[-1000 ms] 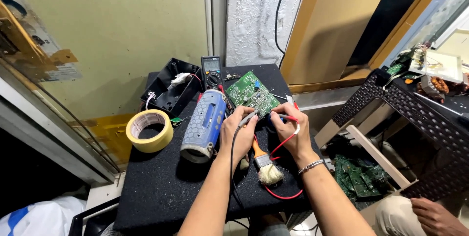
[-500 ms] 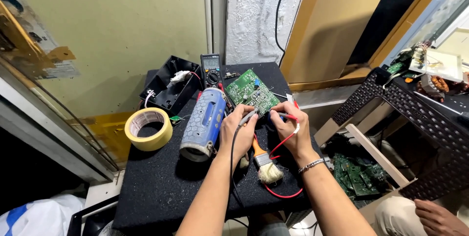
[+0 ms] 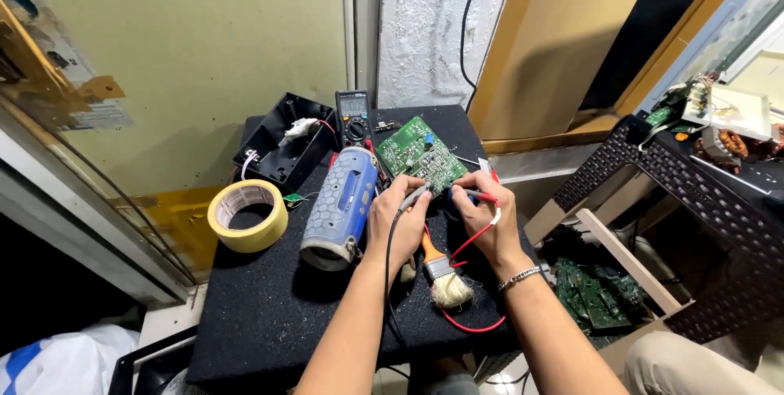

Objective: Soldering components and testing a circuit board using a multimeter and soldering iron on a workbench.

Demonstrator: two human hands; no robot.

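Nearest the camera, two bare forearms reach up from the bottom of the frame over a small bench (image 3: 269, 321) covered in black foam matting. Between the wrists lies a paintbrush (image 3: 445, 281) with pale bristles and an orange handle, resting on the mat, and a red lead (image 3: 465, 321) loops across the mat below it.

The left hand (image 3: 398, 219), just left of centre, has its fingers closed around a black test probe (image 3: 416, 196), whose black lead runs back down along the forearm. The right hand (image 3: 487, 219), just right of centre and wearing a metal bracelet (image 3: 519, 279) at the wrist, is closed on a red test probe (image 3: 482, 195). Both probe tips point at the near edge of a green circuit board (image 3: 420, 154), which lies tilted on the bench at the centre of the frame (whether the tips actually touch the board is too small to tell).

Just left of the left hand lies a blue cylindrical speaker (image 3: 341, 203) on its side, its open end facing the camera. Further left, near the bench edge, a roll of yellowish masking tape (image 3: 247, 215) lies flat.

Beyond the speaker, a digital multimeter (image 3: 354, 116) stands at the far side of the bench, with an open black plastic casing (image 3: 282, 146) to its left. At lower right, beside the bench, more green circuit boards (image 3: 592, 293) lie in a pile under a dark wicker table (image 3: 694, 191).
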